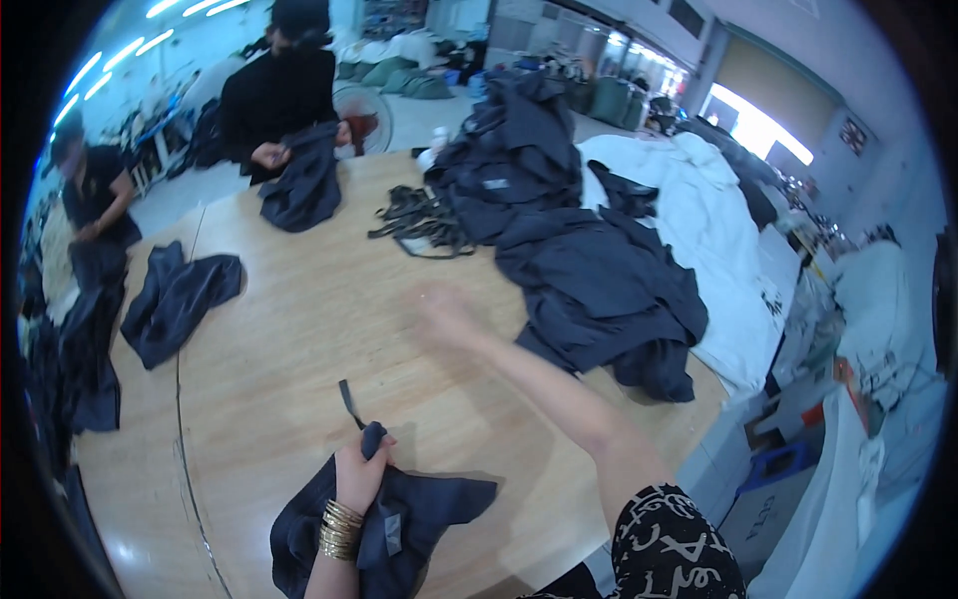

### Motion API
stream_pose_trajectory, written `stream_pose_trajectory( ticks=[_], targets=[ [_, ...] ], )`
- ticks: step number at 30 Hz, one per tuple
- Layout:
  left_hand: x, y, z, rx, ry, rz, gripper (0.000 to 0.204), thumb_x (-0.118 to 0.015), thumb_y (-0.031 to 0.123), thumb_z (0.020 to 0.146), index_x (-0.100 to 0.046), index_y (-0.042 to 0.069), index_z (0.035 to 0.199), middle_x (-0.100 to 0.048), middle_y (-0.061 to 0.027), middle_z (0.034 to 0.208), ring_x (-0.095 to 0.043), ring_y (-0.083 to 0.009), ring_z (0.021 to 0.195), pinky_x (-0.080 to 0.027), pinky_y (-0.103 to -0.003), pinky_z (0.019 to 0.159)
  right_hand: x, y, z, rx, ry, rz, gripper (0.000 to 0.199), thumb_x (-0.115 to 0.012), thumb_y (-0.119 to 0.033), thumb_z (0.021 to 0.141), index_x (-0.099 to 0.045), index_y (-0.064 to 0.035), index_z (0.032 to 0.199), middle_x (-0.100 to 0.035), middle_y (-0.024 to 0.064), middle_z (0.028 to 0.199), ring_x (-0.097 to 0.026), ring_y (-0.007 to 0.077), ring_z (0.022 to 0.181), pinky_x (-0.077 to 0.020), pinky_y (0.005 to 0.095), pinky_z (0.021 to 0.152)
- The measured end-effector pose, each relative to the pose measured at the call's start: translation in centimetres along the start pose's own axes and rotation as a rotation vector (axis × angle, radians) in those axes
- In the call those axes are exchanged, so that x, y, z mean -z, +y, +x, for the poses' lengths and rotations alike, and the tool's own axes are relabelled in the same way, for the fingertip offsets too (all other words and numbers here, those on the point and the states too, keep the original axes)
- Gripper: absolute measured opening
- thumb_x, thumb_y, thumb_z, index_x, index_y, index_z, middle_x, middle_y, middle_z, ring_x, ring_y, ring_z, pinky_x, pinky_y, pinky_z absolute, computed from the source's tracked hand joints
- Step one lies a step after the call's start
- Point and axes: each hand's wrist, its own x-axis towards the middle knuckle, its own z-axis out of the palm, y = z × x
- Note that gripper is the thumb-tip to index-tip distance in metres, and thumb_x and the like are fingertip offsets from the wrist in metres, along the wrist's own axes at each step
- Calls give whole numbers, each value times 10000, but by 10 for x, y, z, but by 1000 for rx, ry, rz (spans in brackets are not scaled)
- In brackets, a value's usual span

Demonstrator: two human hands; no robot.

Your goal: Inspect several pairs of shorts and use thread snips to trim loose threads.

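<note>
My left hand (361,477), with gold bangles at the wrist, grips a bunched part of a dark navy garment (429,509) on the near part of the table. A narrow dark strap (348,401) sticks out beyond the fist, and a small pale label shows on the cloth. Over mid-table my right hand (439,314) is stretched forward, smeared by motion; whether it holds anything cannot be made out. Just beyond it lies a tangle of dark straps (424,220). Heaped dark garments (599,280) lie to its right.
The wooden table (289,329) has a seam down its left side. A loose dark garment (178,299) lies at the left. Across the table a person (284,100) holds another garment; a second person (95,190) stands at far left. White cloth (679,190) covers the right edge.
</note>
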Motion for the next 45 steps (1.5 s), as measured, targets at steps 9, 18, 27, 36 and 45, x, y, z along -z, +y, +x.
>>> stream_pose_trajectory(
  ticks=[9,18,27,36,45],
  targets=[
    [16,78,-33,-156,-290,-123,207,-551,171,915,-636,9,820,-607,-30,627,-555,-94,613,-432,-242,618,82,-92,-115,310,-419,719,267,-594,-266,872,-568,-70,1052,-622,52,1000,-574,215,988,-439,353,847],
    [1,89,-81,-144,-198,-116,167,-527,149,930,-619,12,901,-549,-14,579,-511,-87,514,-393,-216,484,110,-151,-171,-481,119,1275,233,-496,-256,960,-578,-67,1069,-569,-17,744,-555,83,600,-448,240,547],
    [-7,106,-106,-403,-201,183,164,-620,153,848,-573,-3,863,-572,-69,661,-575,-136,648,-446,-293,604,135,-166,-186,-253,214,1097,181,-586,-181,904,-615,-7,865,-610,30,733,-550,69,724,-459,265,648],
    [-17,70,-107,-118,-61,-537,231,-470,207,970,-576,25,873,-550,4,730,-476,-39,609,-363,-193,543,47,-134,-180,-228,-204,697,191,-613,-190,827,-628,-25,921,-634,207,848,-625,350,803,-485,404,692],
    [-21,61,-102,-261,-38,-487,252,-421,226,995,-536,12,1062,-543,-99,1240,-496,-119,992,-374,-258,900,65,-180,-178,-109,-232,637,112,-533,-45,832,-570,19,917,-632,207,877,-610,379,857,-491,417,753]
  ],
)
